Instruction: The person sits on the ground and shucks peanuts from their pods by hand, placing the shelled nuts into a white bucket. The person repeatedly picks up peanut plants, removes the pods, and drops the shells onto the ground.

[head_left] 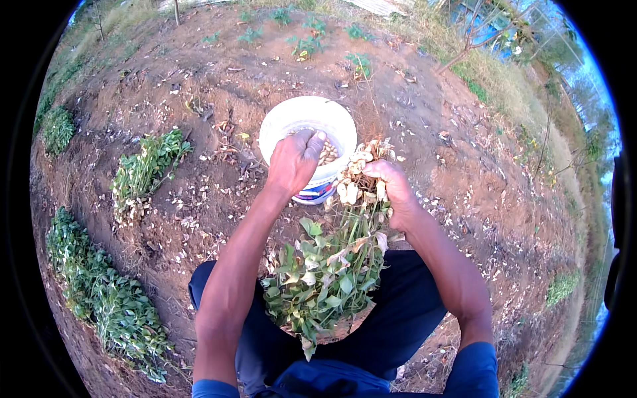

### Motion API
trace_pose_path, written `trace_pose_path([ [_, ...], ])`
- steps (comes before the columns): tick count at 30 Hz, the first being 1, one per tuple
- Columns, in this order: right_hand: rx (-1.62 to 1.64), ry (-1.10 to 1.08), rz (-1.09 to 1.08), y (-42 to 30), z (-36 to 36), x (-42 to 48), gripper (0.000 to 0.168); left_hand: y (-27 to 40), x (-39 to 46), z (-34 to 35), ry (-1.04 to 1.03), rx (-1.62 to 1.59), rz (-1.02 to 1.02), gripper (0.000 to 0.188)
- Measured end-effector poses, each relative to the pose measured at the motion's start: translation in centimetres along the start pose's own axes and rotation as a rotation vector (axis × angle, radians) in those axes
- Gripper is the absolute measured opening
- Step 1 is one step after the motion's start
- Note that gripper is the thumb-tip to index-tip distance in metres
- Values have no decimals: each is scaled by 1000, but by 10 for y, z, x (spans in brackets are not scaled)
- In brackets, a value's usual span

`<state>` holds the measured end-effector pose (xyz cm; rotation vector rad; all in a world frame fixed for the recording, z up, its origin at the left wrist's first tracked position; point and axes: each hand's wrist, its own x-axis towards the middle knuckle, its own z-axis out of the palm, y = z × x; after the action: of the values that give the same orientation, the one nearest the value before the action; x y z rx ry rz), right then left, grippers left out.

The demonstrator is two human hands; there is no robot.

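My left hand (pixel 297 158) reaches over the near rim of a white plastic bucket (pixel 308 109). Its fingers curl down into the bucket, so whatever is between them is hidden. Peanut pods (pixel 328 153) show inside, to the right of that hand. To the bucket's right, my right hand (pixel 393 186) grips an uprooted peanut plant (pixel 323 273) at its root end. Pale pods (pixel 353 191) cluster on the roots beside my thumb. The plant's leafy stems hang towards me, between my knees.
Another peanut plant (pixel 144 169) with pods lies on the soil to the left. Nearer on that side is a long heap of green plants (pixel 109 298). Small plants (pixel 306 42) grow beyond the bucket. Pale bits litter the brown soil (pixel 448 164). A bare sapling (pixel 465 49) leans at upper right.
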<state>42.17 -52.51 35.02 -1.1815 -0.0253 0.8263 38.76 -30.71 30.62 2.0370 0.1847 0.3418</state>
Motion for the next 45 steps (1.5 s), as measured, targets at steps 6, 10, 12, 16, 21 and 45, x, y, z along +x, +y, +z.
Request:
trace_pose_path([
  [6,-4,92,-77,-4,2,7,30,20,-38,-2,-257,-512,-32,50],
  [10,-81,148,-185,-5,14,2,30,22,-50,-4,-255,-422,-22,48],
  [12,-130,150,-260,-3,19,1,31,27,-54,-3,-233,-288,6,48],
  [16,-223,173,-283,-3,24,0,33,31,-55,-12,-133,16,194,44],
  [21,-295,114,-328,2,25,2,34,32,-56,-23,-69,358,442,38],
  [45,-394,163,-277,-8,35,-49,55,-32,-23,-75,52,505,70,31],
])
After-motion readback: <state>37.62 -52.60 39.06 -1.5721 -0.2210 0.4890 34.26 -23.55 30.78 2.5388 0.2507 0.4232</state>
